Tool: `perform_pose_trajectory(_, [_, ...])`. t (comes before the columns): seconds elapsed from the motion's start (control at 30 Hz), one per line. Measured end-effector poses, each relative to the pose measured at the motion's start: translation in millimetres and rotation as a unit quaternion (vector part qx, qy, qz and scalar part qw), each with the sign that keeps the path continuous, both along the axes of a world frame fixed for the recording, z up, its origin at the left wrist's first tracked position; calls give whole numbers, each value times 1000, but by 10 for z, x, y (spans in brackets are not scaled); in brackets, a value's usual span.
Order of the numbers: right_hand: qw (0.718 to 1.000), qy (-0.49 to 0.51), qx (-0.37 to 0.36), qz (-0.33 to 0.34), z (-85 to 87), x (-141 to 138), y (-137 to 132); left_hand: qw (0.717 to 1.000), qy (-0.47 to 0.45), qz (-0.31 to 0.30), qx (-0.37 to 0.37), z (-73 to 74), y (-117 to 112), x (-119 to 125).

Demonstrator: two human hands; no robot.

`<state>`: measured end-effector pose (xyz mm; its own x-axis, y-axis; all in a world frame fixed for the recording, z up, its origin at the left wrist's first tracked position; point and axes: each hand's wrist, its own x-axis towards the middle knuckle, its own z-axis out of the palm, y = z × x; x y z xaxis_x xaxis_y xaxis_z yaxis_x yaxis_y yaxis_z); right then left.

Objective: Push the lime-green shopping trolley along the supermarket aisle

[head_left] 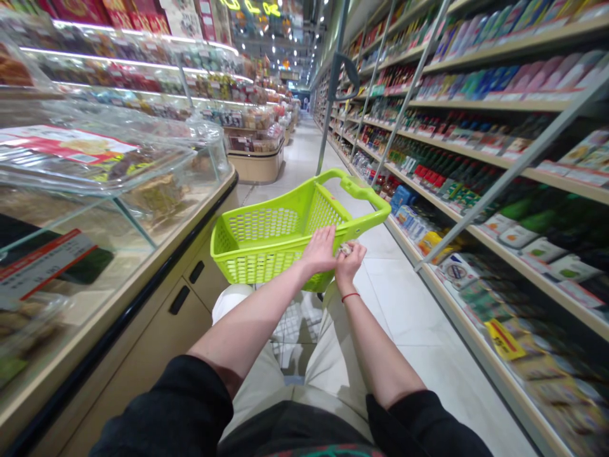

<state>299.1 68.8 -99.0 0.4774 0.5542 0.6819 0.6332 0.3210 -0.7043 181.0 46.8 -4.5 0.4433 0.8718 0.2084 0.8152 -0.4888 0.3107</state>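
A bright green shopping basket (257,261) with perforated sides and a raised looped handle (380,206) is in front of my knees. My left hand (322,251) lies against its near side with fingers stretched out over the rim. Close beside it, at the basket's handle end, my right hand (349,261) has its fingers curled closed. A small crumpled whitish thing (344,249) shows at those fingers, too small to name. A red cord (351,296) circles my right wrist.
A glass-fronted counter (157,219) with packaged food runs along the left. On the right, tall shelves (476,152) hold bottles and boxes behind slanting grey poles (504,174). A tiled aisle (304,143) leads away between them.
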Motion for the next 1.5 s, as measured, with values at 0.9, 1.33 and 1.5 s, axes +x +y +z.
perform_pose_trajectory(0.9, [999, 20, 22, 13, 114, 55, 57, 1000, -3, -1, -4, -22, 30, -7])
perform_pose_trajectory(1.33, [994, -54, 61, -72, 841, 289, 332, 1000, 2, 3, -17, -9, 15, 0])
perform_pose_trajectory(1.5, [974, -219, 59, 19, 488, 34, 180, 1000, -1, -1, -6, -36, 29, 0])
